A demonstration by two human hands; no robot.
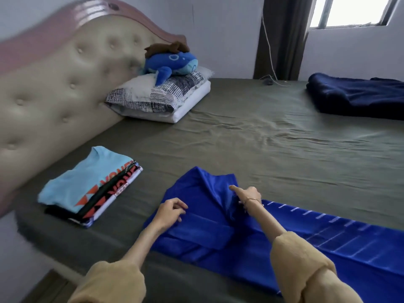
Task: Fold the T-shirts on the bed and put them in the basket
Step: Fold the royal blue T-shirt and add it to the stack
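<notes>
Blue T-shirt (209, 228) bottom centre, mid-fold. Left hand (171, 212) pinches the sleeve edge to pin it; right hand (248, 194) grips bunched collar fabric, index finger extended. Folded stack (87, 186) waits centre-left, likely staged. Basket not visible.

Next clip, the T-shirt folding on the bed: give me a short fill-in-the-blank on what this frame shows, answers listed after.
1. Both hands, the left hand and the right hand, are working on a T-shirt whose colour is ____.
2. The top shirt of the folded stack near the headboard is light ____.
3. The plush toy lies on top of the ____.
4. On the right hand, the ____ finger is stretched out straight.

Missing words: blue; blue; pillows; index
</notes>
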